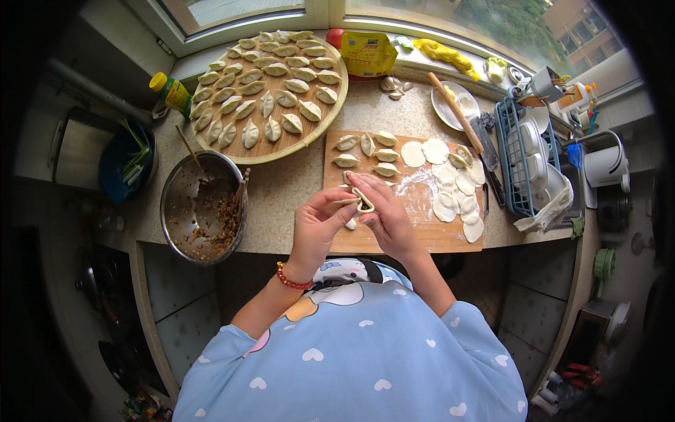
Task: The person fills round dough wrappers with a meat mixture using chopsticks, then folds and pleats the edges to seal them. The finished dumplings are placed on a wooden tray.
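A partly folded dumpling [364, 203] is pinched between both hands, dark filling showing at its open end. My left hand [322, 211] grips its left edge with thumb and fingertips. Fingers of my right hand [385, 211] press on the other side. Below them lies a wooden cutting board [343, 238]. Several finished dumplings [386, 154] sit on its left part, a few of them partly covered by my hands. Round dough wrappers [445, 205] overlap on the right part, with loose flour [416, 182] beside them.
A steel bowl of minced filling [227, 221] stands at left, with utensils in it. Behind it, a round wooden tray [316, 140] carries many dumplings. A rolling pin [456, 113] leans across a white plate [440, 113]. A cleaver [485, 145] and a dish rack [519, 174] are at right.
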Tool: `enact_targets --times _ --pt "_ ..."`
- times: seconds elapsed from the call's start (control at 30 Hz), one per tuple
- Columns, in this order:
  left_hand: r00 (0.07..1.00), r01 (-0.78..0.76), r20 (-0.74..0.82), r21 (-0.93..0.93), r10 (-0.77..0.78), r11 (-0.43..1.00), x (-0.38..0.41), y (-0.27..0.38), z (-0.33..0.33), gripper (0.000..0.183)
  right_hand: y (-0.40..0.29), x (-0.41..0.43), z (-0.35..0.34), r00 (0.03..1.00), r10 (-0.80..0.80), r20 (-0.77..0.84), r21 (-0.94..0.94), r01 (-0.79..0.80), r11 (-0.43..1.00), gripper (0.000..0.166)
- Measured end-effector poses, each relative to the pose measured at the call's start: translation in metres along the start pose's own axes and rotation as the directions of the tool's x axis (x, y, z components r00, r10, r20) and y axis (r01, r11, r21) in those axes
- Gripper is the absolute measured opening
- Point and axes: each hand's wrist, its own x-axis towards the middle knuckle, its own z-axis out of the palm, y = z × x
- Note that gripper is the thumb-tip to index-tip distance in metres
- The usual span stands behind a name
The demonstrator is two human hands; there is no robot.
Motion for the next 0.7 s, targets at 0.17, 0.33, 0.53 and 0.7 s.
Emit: enact_targets --times 0.17,0.33,0.53,0.7 --pt "0.994 -0.102 -0.033 0.026 0.103 0.994 0.0 0.011 0.009 0.016 -0.007 0.003 -0.002 1.0 0.001 0.005 -0.048 -0.001 0.999 0.053" --pt "0.992 -0.127 0.028 0.004 0.127 0.992 -0.001 0.015 0.011 0.014 -0.019 0.008 -0.004 0.996 -0.011 -0.091 -0.045 0.007 0.999 0.05" --pt "0.993 0.019 0.122 -0.06 -0.011 0.998 0.004 0.033 0.005 0.016 -0.033 0.01 -0.006 0.989 -0.085 -0.119 -0.139 0.068 0.988 0.045" --pt "0.986 0.11 0.146 -0.188 -0.083 0.976 0.002 0.033 0.004 0.022 -0.037 0.009 -0.001 0.978 -0.132 -0.161 -0.208 0.097 0.973 0.032"
